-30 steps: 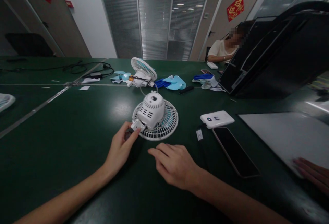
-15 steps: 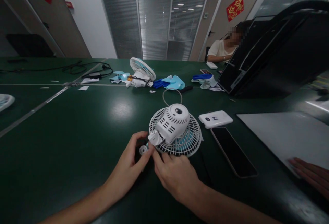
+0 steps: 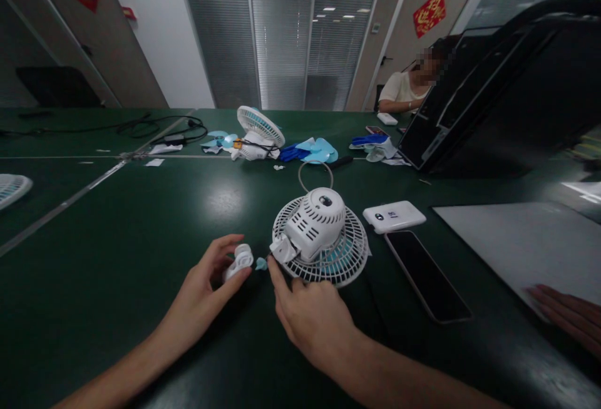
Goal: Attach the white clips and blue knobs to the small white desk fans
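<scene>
Green tabletop (image 3: 117,271) fills a dim office with blinds, and near its middle a white fan (image 3: 319,212) lies grille down, motor housing up, with a small blue piece (image 3: 261,264) just off its edge at eight o'clock. Farther out at eight o'clock, the left hand (image 3: 201,290) curves thumb and fingers around a small white part (image 3: 241,258), held apart from the fan. At six o'clock, the right hand (image 3: 319,318) is back-up, index finger stretched toward eleven o'clock beside the fan's white bracket (image 3: 283,249), other fingers curled; whether they grip anything cannot be told.
</scene>
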Demonstrator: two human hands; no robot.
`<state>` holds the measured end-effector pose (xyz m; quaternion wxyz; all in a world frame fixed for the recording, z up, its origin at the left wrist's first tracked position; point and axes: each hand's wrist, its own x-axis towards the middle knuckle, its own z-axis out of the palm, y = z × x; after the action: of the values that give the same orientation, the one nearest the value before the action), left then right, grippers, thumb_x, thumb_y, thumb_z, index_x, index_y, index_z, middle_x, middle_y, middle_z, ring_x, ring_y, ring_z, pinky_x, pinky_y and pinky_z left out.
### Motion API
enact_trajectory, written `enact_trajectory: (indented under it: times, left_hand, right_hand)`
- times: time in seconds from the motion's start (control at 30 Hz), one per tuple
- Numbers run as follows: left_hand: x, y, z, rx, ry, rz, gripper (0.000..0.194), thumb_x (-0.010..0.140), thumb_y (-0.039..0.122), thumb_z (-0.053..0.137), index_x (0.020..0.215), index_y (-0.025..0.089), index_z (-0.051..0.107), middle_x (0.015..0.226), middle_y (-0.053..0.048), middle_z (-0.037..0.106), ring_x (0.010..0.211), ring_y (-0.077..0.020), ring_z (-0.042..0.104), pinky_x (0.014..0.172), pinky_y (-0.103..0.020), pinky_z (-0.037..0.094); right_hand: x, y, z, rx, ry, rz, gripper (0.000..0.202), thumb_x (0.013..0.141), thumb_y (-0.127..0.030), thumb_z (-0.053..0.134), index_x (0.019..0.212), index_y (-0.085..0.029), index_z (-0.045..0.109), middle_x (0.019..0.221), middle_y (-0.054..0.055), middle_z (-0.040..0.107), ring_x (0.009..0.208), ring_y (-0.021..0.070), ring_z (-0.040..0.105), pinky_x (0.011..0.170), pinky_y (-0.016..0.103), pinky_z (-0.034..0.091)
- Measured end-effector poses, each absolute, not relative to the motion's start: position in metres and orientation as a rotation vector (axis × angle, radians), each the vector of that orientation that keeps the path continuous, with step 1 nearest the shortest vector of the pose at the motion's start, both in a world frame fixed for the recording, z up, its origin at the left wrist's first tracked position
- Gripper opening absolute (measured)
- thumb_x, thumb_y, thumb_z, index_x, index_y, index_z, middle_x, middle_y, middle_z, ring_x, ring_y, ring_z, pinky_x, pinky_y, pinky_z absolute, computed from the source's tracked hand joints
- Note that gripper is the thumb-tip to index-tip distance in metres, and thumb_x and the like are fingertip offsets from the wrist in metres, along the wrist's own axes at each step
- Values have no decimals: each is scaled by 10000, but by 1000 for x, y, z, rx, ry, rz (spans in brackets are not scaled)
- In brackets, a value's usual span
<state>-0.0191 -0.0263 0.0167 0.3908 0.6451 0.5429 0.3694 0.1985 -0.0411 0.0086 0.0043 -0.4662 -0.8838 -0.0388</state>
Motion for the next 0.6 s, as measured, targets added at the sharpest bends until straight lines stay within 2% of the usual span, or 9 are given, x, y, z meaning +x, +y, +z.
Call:
enact_trajectory:
  times: [0.07,0.2,0.3,0.4,0.47,0.6]
  left_hand:
    - [-12,-17,20,1599,1308,965,389,904,380,660,1269,299,555,1162,-53,696,1067,-260,675,934,-381,542]
    - [3,-3,20,1611,1264,1044,296,897,357,637,1172,249,629,1139,-69,695,1072,-267,664,927,-370,544]
    - [6,0,19,1646,1221,1064,293,904,336,631,1184,250,638,1128,-66,697,1056,-264,665,919,-355,545]
    - [4,3,24,1739,1251,1056,301,915,328,628,1212,281,632,1159,-54,701,1059,-265,667,931,-355,534]
    - [1,5,31,1795,1291,1012,307,913,317,632,1219,291,631,1166,-47,708,1055,-268,672,934,-366,531]
    - [-3,6,48,1882,1259,885,306,890,290,650,1195,302,655,1148,-37,731,1026,-276,690,923,-396,543]
  right_hand:
    - [197,-41,7,-1426,-2755,-92,696,928,-273,548,1547,-122,268,772,117,705,534,237,650,475,340,503]
    - [192,-41,3,-1354,-2714,-88,690,943,-275,519,1540,-75,238,850,125,686,588,223,643,489,336,518]
    - [181,-42,3,-1249,-2730,-107,711,878,-266,592,1492,-47,308,1122,196,638,691,216,646,471,310,519]
    - [166,-38,5,-1165,-2789,-160,679,843,-265,617,1434,-22,387,1337,276,527,689,213,641,436,325,517]
    - [157,-33,7,-1173,-2801,-144,594,871,-286,592,1386,-28,450,1333,292,534,652,212,645,446,349,532]
    - [150,-22,6,-1221,-2817,-31,438,890,-269,587,1272,-57,553,1127,242,649,724,249,684,494,347,557]
